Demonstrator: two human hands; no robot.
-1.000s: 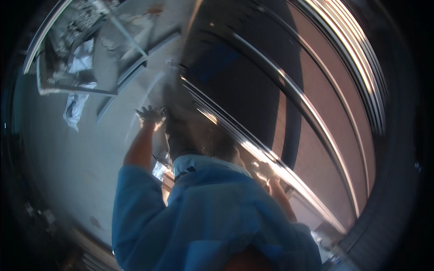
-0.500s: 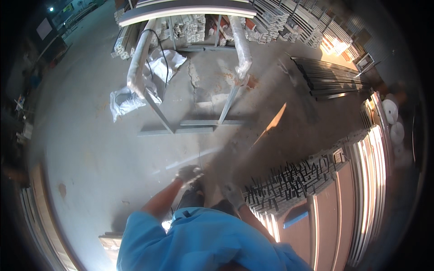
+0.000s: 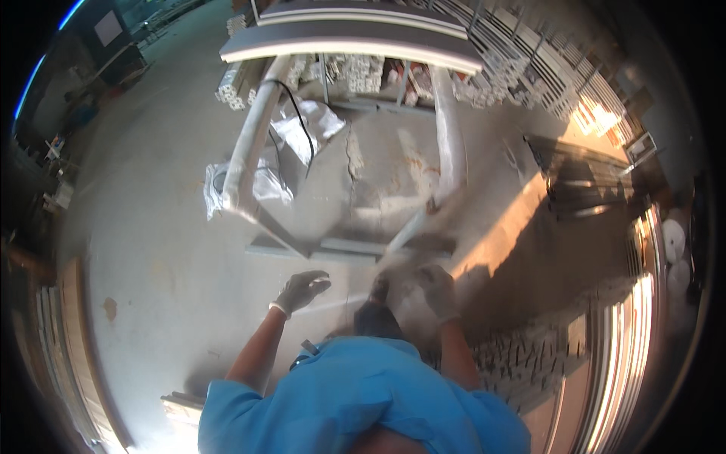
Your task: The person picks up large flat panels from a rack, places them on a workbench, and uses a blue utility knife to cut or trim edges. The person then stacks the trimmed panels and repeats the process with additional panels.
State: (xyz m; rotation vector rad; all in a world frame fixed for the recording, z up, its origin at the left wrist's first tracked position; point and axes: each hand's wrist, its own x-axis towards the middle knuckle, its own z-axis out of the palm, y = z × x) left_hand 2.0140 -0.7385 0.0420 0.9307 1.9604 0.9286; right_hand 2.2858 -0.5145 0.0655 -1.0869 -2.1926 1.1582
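My left hand [image 3: 302, 292], in a grey glove with a pale cuff, is held out over the floor with loosely curled fingers. A gap shows between thumb and fingers, and nothing is in it. My right hand [image 3: 439, 293], also gloved, is somewhat blurred; its fingers look loosely bent and no object shows in them. Both hands are nearest to the metal feet [image 3: 348, 256] of a rack standing ahead. Its two arms [image 3: 253, 151] are wrapped in clear plastic. Across its top lie long grey panels [image 3: 348, 41] with white edges. A dark shoe [image 3: 380, 289] shows between my hands.
White plastic sacks [image 3: 310, 121] and a black cable [image 3: 301, 121] lie by the rack's left arm. Stacked white profiles [image 3: 484, 83] stand behind. Dark bars [image 3: 582, 178] lie at right. Close on my right is a profile stack with black strips [image 3: 522, 359]; boards [image 3: 79, 340] stand left.
The rack now stands closer to me. Both my hands have risen forward and spread apart, while the stack with black strips has slipped back beside my right arm.
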